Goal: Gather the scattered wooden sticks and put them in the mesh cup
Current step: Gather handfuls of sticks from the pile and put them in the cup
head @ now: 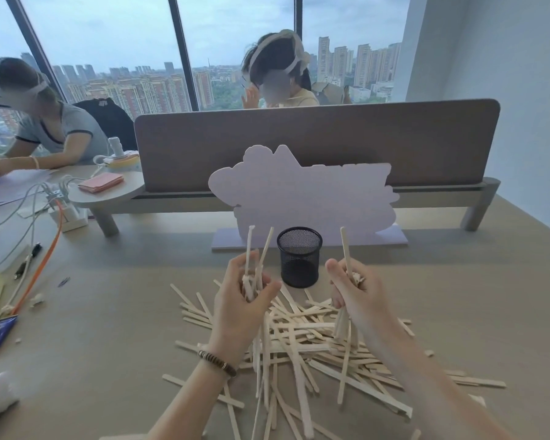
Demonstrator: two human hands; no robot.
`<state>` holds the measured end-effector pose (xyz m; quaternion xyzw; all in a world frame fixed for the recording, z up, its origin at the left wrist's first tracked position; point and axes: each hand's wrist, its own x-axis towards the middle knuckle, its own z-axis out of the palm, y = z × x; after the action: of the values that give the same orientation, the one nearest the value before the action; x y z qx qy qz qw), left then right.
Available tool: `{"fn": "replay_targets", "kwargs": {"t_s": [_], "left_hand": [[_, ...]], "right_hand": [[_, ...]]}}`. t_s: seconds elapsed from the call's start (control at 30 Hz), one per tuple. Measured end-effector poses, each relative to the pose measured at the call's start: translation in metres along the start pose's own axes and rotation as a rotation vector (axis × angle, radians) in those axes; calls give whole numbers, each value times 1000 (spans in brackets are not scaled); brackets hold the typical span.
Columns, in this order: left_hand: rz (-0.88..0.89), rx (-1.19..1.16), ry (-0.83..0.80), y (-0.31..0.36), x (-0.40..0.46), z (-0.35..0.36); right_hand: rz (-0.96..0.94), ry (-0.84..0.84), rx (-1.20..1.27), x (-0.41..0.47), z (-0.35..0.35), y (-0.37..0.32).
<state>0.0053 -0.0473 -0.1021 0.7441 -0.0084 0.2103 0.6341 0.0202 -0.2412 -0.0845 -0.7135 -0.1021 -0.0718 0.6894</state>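
The table (108,312) carries a pile of wooden sticks (302,338) at its near edge, the lowest cut off by the frame; behind the pile the mesh cup (299,257) stands upright, its inside too dark to read; the left hand (242,300) grips an upright bundle, fingers curled round it; the right hand (356,293) likewise grips several sticks, partly hiding them.

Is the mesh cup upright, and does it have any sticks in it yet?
Upright, mouth up. The cup looks empty: no sticks rise above its rim, none show through the mesh.
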Motion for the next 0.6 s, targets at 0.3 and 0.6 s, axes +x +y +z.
{"fn": "replay_targets", "kwargs": {"t_s": [0.3, 0.6], "left_hand": [[-25, 31, 148, -5, 5, 1], [140, 48, 165, 16, 0, 3]], "right_hand": [[105, 58, 84, -1, 0, -2], [39, 19, -17, -1, 0, 0]]}}
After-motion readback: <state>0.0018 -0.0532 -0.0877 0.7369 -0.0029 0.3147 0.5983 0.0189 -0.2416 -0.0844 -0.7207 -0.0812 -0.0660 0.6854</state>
